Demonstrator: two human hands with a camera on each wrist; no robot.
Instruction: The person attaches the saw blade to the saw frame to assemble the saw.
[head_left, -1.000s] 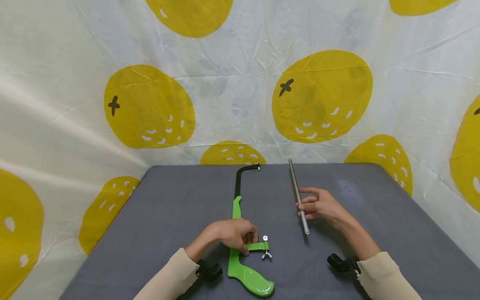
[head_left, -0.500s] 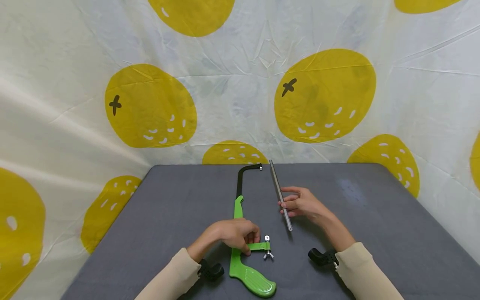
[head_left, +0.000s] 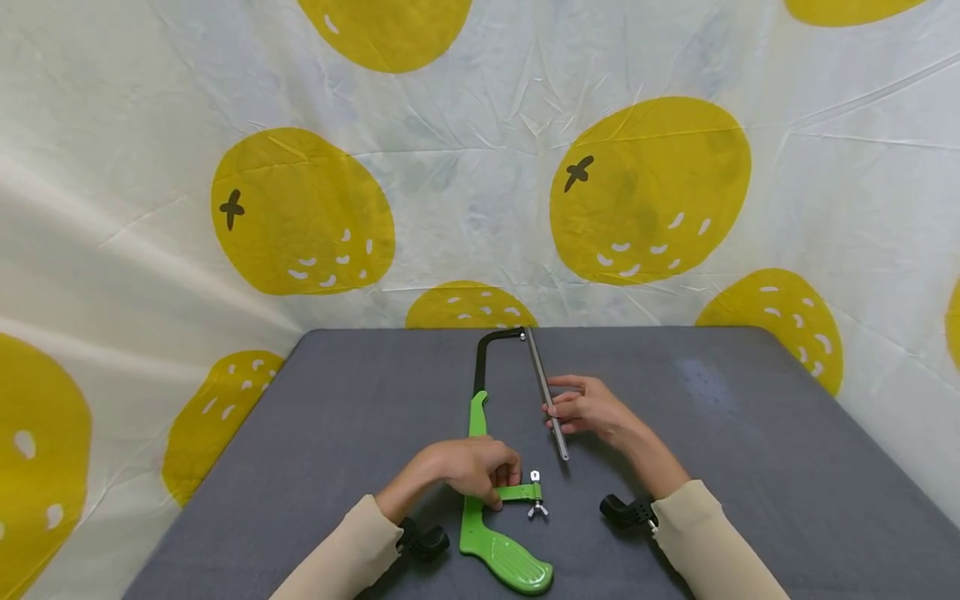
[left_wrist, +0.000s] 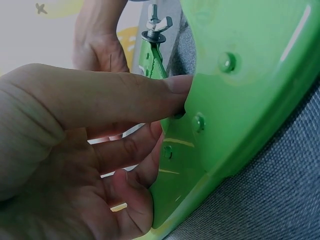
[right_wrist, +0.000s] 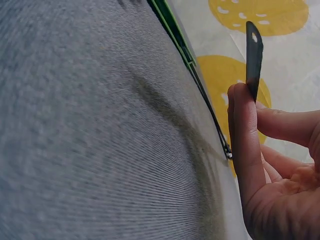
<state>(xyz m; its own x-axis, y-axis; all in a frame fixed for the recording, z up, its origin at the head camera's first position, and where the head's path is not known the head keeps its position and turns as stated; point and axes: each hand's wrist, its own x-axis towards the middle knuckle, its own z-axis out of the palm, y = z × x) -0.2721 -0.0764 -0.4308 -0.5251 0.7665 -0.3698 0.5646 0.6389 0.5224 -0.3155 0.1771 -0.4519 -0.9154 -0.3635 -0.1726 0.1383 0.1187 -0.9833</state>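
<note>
A green hacksaw frame (head_left: 477, 415) with a black front bow (head_left: 481, 365) lies on the table, its handle (head_left: 517, 565) toward me. My left hand (head_left: 471, 468) grips it near the short green arm that bears the wing nut (head_left: 537, 510); in the left wrist view the thumb presses the green metal (left_wrist: 240, 95). Between thumb and fingers, my right hand (head_left: 592, 412) pinches a slim grey hacksaw blade (head_left: 539, 367), raised over the table. The blade's far end is right by the pin (head_left: 522, 336) at the bow's tip. A hole shows in the blade end (right_wrist: 254, 55) in the right wrist view.
The grey cloth-covered table (head_left: 360, 400) reaches back to a white curtain (head_left: 480, 192) printed with yellow fruit. Each wrist wears a black strap mount, the right one (head_left: 628, 512) close over the table.
My right hand has carried the blade leftward, from well right of the hacksaw frame to the tip of its bow. The left hand and the frame have stayed in place.
</note>
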